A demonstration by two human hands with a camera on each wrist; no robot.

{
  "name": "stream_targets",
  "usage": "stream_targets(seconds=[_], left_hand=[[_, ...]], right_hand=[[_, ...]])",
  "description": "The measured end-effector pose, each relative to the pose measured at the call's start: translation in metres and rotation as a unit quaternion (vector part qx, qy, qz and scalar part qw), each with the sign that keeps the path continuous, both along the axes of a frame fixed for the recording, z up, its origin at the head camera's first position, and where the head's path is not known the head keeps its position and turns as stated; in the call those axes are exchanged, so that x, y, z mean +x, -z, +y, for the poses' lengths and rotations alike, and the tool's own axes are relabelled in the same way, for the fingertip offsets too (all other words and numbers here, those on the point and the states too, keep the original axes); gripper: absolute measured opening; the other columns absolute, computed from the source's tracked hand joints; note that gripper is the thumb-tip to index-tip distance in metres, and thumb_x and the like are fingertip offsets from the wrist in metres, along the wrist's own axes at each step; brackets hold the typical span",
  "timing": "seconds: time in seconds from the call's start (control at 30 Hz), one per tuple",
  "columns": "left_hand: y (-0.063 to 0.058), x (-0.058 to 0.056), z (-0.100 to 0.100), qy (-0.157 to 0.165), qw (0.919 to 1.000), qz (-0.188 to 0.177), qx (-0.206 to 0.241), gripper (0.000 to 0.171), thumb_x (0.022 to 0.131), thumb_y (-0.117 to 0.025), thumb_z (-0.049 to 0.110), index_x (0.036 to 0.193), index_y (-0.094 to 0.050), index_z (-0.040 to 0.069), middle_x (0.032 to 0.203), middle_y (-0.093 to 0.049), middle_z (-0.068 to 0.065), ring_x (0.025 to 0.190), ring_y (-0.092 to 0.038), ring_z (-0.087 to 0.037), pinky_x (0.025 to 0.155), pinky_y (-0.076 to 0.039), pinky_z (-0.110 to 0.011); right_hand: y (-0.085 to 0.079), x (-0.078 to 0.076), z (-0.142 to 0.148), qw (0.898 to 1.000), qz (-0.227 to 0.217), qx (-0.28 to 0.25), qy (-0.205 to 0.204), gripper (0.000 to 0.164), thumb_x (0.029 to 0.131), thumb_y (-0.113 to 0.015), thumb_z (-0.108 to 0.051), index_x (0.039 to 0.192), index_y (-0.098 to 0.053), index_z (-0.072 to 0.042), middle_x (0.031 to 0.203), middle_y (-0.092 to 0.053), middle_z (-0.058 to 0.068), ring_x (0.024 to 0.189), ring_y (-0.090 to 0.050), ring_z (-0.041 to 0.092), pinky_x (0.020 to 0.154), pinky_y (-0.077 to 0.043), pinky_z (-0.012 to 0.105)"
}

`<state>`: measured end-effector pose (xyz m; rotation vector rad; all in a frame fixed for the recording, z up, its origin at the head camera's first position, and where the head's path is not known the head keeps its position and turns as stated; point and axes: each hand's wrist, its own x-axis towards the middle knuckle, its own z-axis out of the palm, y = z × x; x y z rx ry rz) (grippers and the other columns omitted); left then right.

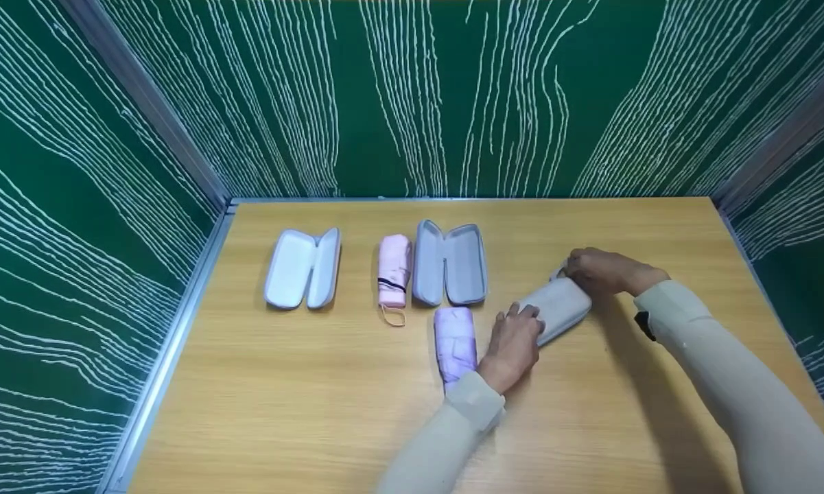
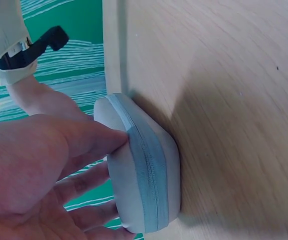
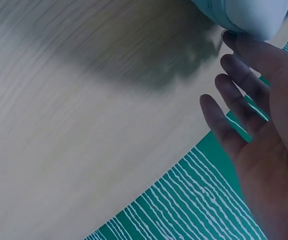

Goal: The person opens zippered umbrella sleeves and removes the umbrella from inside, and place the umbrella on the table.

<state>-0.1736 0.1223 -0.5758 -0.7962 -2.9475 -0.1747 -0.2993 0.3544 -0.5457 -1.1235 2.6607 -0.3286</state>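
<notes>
A light grey zippered hard case (image 1: pixel 556 309) lies closed at the right of the table. My left hand (image 1: pixel 514 343) grips its near end. In the left wrist view, the left thumb (image 2: pixel 104 137) presses by the zipper band (image 2: pixel 149 170), with the fingers over the top shell. At the far end, my right hand (image 1: pixel 600 269) pinches at the zipper pull, which the fingers mostly hide. The right wrist view shows that hand (image 3: pixel 279 120) at the case's edge (image 3: pixel 254 17), its other fingers loosely spread. A folded lilac umbrella (image 1: pixel 455 343) lies left of the left hand.
A grey case (image 1: pixel 465 267) stands open behind the lilac umbrella. Left of it lies a folded pink umbrella (image 1: pixel 394 271) with a cord loop. Another open case (image 1: pixel 291 267), pale inside, is farther left. Green patterned panels (image 1: pixel 521 89) border the wooden table (image 1: pixel 281 412).
</notes>
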Motion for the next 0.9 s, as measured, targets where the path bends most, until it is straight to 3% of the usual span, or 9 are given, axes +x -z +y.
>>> stream_targets(seconds=[0.2,0.4,0.53,0.7,0.9], left_hand=[[-0.001,0.000,0.000,0.000,1.0000,0.006,-0.007,0.014,0.091,-0.080,0.020,0.100,-0.084,0.030,0.121,-0.070,0.012,0.118,-0.064,-0.016,0.084,-0.052,-0.029],[-0.001,0.001,0.002,0.001,0.9999,0.007,-0.013,0.015,0.092,-0.080,0.020,0.102,-0.084,0.030,0.123,-0.070,0.012,0.119,-0.064,-0.015,0.085,-0.053,-0.029],[-0.001,0.001,0.003,-0.001,0.9999,0.009,-0.013,0.015,0.093,-0.079,0.020,0.103,-0.084,0.030,0.122,-0.070,0.012,0.118,-0.064,-0.015,0.084,-0.053,-0.029],[0.000,0.000,0.002,-0.006,0.9999,0.014,-0.005,0.014,0.092,-0.080,0.020,0.100,-0.085,0.030,0.119,-0.071,0.012,0.114,-0.064,-0.014,0.081,-0.052,-0.027],[0.001,0.000,0.001,-0.008,0.9999,0.011,0.001,0.013,0.090,-0.083,0.020,0.099,-0.084,0.029,0.122,-0.071,0.012,0.115,-0.064,-0.014,0.081,-0.051,-0.027]], right_hand=[[0.003,-0.004,0.002,1.000,-0.013,-0.021,-0.015,0.023,0.094,-0.066,0.014,0.108,-0.080,0.002,0.106,-0.073,0.019,0.097,-0.071,0.035,0.086,-0.061,0.054],[0.011,-0.003,0.006,0.999,-0.011,-0.016,0.036,0.022,0.094,-0.071,0.007,0.111,-0.081,-0.002,0.111,-0.075,0.017,0.103,-0.071,0.036,0.093,-0.059,0.058],[0.015,0.000,0.008,0.998,0.023,-0.002,0.054,0.023,0.094,-0.073,0.005,0.112,-0.082,-0.004,0.108,-0.074,0.014,0.102,-0.068,0.033,0.093,-0.059,0.057],[0.021,0.003,0.010,0.995,0.094,0.026,0.030,0.024,0.094,-0.073,0.002,0.114,-0.081,-0.008,0.108,-0.073,0.012,0.098,-0.065,0.030,0.089,-0.060,0.051],[0.031,0.011,0.019,0.987,0.156,0.033,0.018,0.024,0.092,-0.077,0.002,0.114,-0.080,-0.006,0.107,-0.071,0.012,0.098,-0.063,0.031,0.091,-0.060,0.053]])
